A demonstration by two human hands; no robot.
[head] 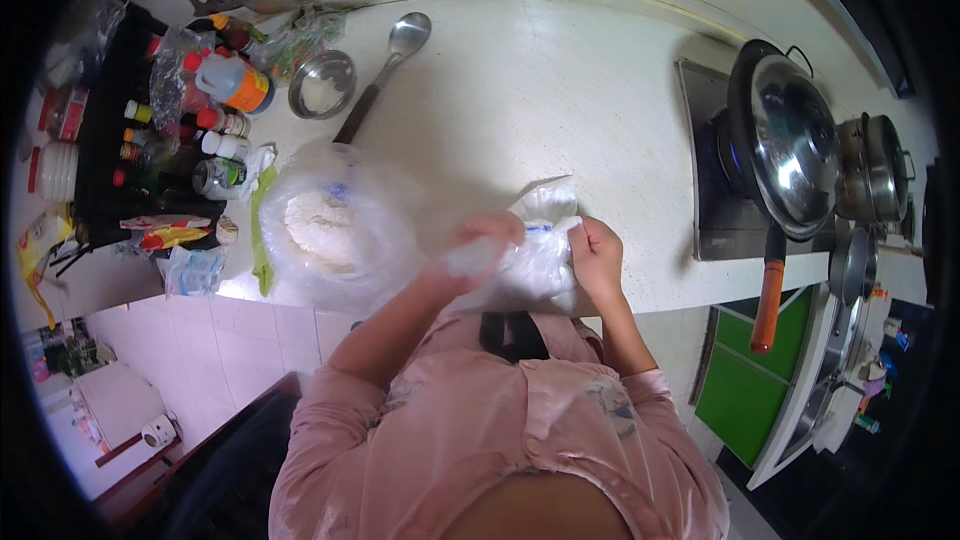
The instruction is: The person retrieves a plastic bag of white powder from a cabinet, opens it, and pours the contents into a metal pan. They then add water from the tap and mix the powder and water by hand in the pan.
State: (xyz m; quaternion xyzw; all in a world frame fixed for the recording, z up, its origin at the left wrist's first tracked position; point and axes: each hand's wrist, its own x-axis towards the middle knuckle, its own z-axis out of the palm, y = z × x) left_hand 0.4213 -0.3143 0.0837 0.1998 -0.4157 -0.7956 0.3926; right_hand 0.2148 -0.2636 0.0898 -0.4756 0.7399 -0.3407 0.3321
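A white plastic bag [541, 259] lies at the counter's front edge, between my hands. My right hand [598, 251] pinches its upper right corner. My left hand [480, 247] is blurred at the bag's left side, with something whitish and translucent by its fingers; its grip is unclear. Left of it, a clear plastic bag [382, 240] surrounds a heap of white flour-like powder [321, 232]. Behind that bag lies a large metal spoon [409, 33] with a black handle, beside a metal bowl [322, 85] holding some white powder.
Bottles and jars [236, 82] crowd the counter's left side, near a green cloth [262, 232]. To the right, a lidded wok [795, 139] stands on a stove [720, 225], its wooden handle [766, 307] jutting past the counter's front edge. Metal pots [874, 169] stand beyond it.
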